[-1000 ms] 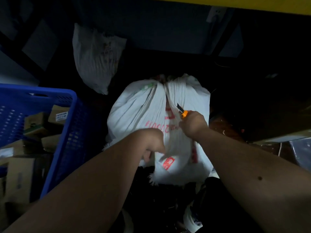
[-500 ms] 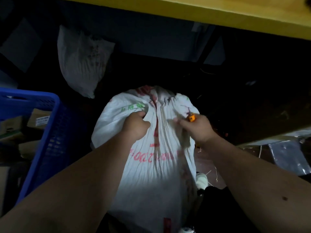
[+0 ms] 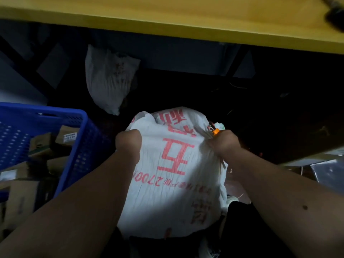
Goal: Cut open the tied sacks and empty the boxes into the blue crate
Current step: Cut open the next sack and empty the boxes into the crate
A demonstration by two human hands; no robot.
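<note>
the sack (image 3: 173,183) hides its own contents, and its lower end is lost in shadow. the knife (image 3: 214,129) blade is too small and dim to make out. the crate (image 3: 81,146) is cut off at the left edge, its boxes (image 3: 46,146) blurred, labels unreadable.

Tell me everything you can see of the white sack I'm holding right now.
The white woven plastic sack with red print is crumpled and stands in front of the person, right of the blue plastic crate. The left hand bunches its upper left; the right hand, also holding an orange utility knife, grips its upper right. Contents are hidden.
</note>
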